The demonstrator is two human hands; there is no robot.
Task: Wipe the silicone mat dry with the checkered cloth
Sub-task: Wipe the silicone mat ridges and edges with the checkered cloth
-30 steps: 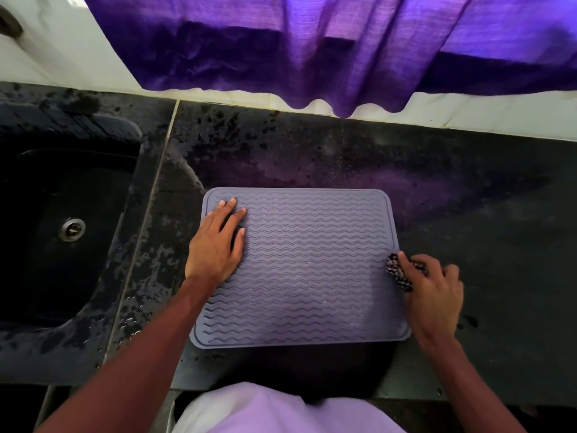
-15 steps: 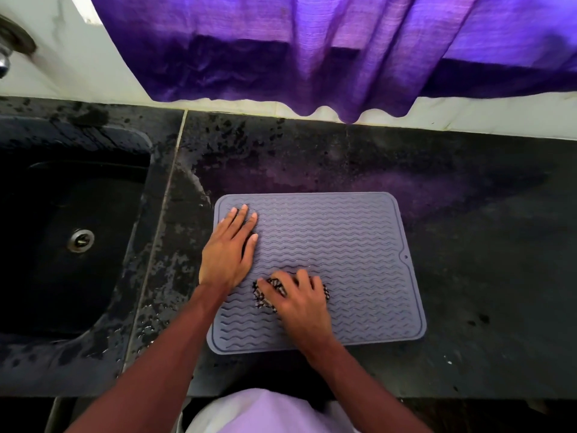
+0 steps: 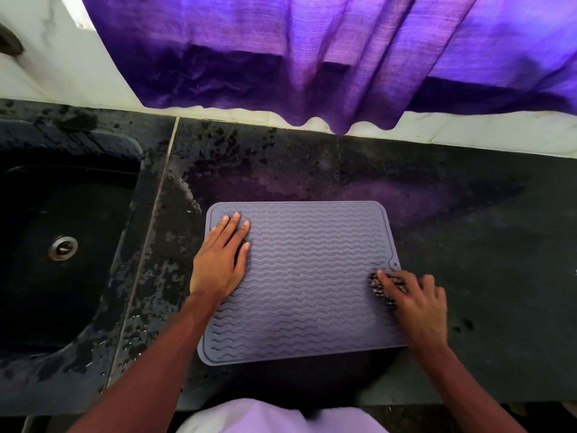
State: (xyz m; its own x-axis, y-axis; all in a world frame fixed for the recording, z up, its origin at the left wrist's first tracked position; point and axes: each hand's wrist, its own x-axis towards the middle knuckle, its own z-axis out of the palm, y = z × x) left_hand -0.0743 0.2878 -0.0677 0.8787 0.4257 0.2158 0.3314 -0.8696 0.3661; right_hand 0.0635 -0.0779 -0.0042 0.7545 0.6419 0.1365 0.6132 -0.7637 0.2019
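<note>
Purple curtain behind, black sink beside mat; left hand flat, right hand grips cloth.

- Daylight enters through the purple curtain at top, casting a violet tint on the dark countertop.
- Sink at left dim, detail lost.
- Right hand and checkered cloth slightly motion-blurred.
- Shadow darkens the near counter edge.
- Wide-angle bending at frame edges.

Between the flat fingers of the left hand and the fingers of the right hand, curled on the checkered cloth, the silicone mat lies open. Bare tabletop spreads right of them; the sink drops left; a curtain hangs beyond.
</note>
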